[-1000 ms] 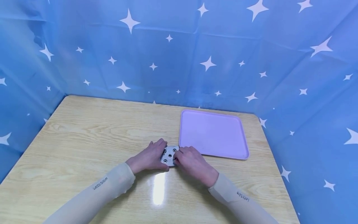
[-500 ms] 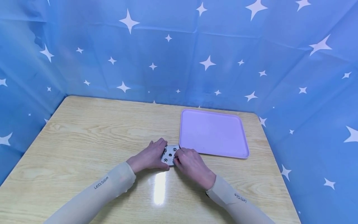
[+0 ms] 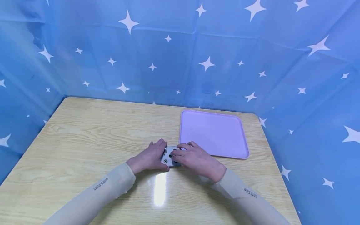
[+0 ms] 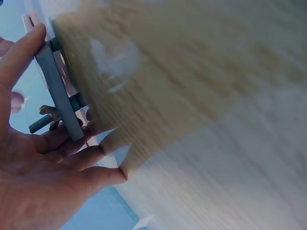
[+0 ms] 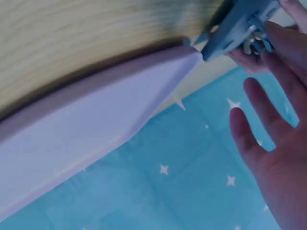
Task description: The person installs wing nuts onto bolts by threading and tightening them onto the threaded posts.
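A grey metal plate (image 3: 166, 158) with several holes lies near the middle of the table. In the left wrist view, dark bolt heads (image 4: 76, 101) show under it, and a wing nut (image 4: 48, 112) sits on a threaded bolt (image 4: 39, 124) above it. My left hand (image 3: 149, 158) grips the plate's left side between thumb and fingers. My right hand (image 3: 195, 158) is over the right side, its thumb and index finger pinching another wing nut (image 5: 249, 44); the remaining fingers are spread. That wing nut is hidden by the hand in the head view.
A shallow purple tray (image 3: 213, 134) lies just behind and right of the plate, its near left corner close to my right fingers. The wooden table (image 3: 112, 125) is backed by a blue curtain (image 3: 180, 47) with white stars.
My right hand has shifted slightly and its fingers have spread from a tighter curl, still over the plate's right side. The left hand and plate have barely moved.
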Action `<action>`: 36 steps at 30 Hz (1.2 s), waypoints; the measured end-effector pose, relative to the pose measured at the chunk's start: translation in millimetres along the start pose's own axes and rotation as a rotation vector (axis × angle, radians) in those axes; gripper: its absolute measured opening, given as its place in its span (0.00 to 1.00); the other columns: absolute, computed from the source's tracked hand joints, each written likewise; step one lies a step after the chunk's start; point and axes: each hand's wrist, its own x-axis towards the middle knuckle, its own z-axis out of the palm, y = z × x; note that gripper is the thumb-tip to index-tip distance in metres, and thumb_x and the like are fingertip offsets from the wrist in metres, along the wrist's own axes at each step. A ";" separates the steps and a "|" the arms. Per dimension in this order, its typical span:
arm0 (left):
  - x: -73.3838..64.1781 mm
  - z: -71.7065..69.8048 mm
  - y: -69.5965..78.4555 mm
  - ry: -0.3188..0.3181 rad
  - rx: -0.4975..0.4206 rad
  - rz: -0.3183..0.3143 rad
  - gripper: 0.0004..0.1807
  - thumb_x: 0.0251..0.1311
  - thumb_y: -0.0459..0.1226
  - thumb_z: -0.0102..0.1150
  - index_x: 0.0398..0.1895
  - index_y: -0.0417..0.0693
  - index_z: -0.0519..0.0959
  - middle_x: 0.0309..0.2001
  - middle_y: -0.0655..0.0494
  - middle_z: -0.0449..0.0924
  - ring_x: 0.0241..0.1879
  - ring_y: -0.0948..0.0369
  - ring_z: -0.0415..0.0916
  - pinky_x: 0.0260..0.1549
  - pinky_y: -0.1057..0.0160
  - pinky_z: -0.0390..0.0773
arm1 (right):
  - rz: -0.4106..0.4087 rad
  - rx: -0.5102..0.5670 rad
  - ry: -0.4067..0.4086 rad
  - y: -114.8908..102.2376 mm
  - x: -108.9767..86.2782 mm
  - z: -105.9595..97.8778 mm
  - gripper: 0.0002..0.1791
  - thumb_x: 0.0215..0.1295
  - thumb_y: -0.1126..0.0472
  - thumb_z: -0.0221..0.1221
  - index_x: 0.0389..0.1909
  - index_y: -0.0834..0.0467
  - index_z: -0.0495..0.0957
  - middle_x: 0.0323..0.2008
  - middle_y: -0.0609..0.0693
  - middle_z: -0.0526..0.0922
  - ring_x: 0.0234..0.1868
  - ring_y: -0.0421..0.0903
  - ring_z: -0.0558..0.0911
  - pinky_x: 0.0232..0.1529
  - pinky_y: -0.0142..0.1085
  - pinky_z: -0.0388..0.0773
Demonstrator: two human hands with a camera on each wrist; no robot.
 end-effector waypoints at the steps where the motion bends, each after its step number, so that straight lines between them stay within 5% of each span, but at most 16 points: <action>1: 0.7 0.1 0.3 -0.002 -0.001 -0.002 0.49 0.42 0.49 0.84 0.61 0.31 0.70 0.50 0.47 0.73 0.44 0.56 0.70 0.59 0.37 0.72 | -0.005 -0.005 0.008 0.7 0.7 1.1 0.17 0.63 0.60 0.72 0.53 0.45 0.86 0.57 0.39 0.84 0.62 0.46 0.78 0.56 0.44 0.77; 7: 4.8 1.2 1.7 -0.006 -0.002 -0.004 0.50 0.43 0.51 0.84 0.63 0.31 0.69 0.51 0.47 0.73 0.46 0.55 0.72 0.64 0.33 0.68 | 0.030 -0.015 0.069 1.9 3.9 7.4 0.09 0.62 0.60 0.72 0.40 0.44 0.87 0.43 0.39 0.87 0.53 0.45 0.80 0.52 0.43 0.77; 14: 3.4 -0.5 2.6 0.001 0.006 0.003 0.50 0.42 0.51 0.84 0.62 0.30 0.70 0.49 0.48 0.73 0.45 0.56 0.71 0.62 0.34 0.70 | 0.129 0.024 0.105 -5.8 10.3 15.0 0.03 0.65 0.57 0.70 0.36 0.49 0.86 0.35 0.43 0.84 0.38 0.44 0.79 0.41 0.39 0.76; 22: -0.8 -1.7 3.6 0.018 0.009 0.001 0.49 0.41 0.49 0.85 0.60 0.30 0.70 0.48 0.47 0.73 0.44 0.55 0.72 0.61 0.33 0.71 | 0.386 0.160 0.195 -24.4 17.1 22.8 0.06 0.61 0.60 0.69 0.26 0.54 0.83 0.21 0.43 0.78 0.21 0.43 0.72 0.24 0.37 0.71; 27: -1.4 -1.0 2.7 0.021 0.005 -0.005 0.48 0.40 0.48 0.85 0.59 0.30 0.71 0.48 0.47 0.73 0.45 0.55 0.72 0.62 0.32 0.70 | 0.431 0.142 0.245 -30.5 19.3 26.4 0.12 0.59 0.61 0.70 0.20 0.54 0.78 0.17 0.43 0.74 0.18 0.43 0.72 0.21 0.38 0.71; 31: -0.7 -1.1 2.3 0.012 -0.002 -0.006 0.48 0.40 0.48 0.85 0.60 0.31 0.71 0.49 0.48 0.73 0.46 0.55 0.72 0.63 0.31 0.69 | 0.429 0.129 0.186 -28.6 15.7 24.9 0.13 0.63 0.51 0.70 0.27 0.53 0.80 0.22 0.44 0.78 0.23 0.45 0.76 0.26 0.39 0.73; 36: -0.5 -1.2 0.5 0.010 -0.007 0.000 0.46 0.39 0.48 0.85 0.57 0.32 0.72 0.47 0.49 0.73 0.44 0.56 0.72 0.59 0.35 0.73 | 0.227 0.103 0.046 -14.0 5.8 12.7 0.22 0.66 0.47 0.70 0.57 0.50 0.82 0.54 0.45 0.84 0.56 0.49 0.81 0.51 0.47 0.79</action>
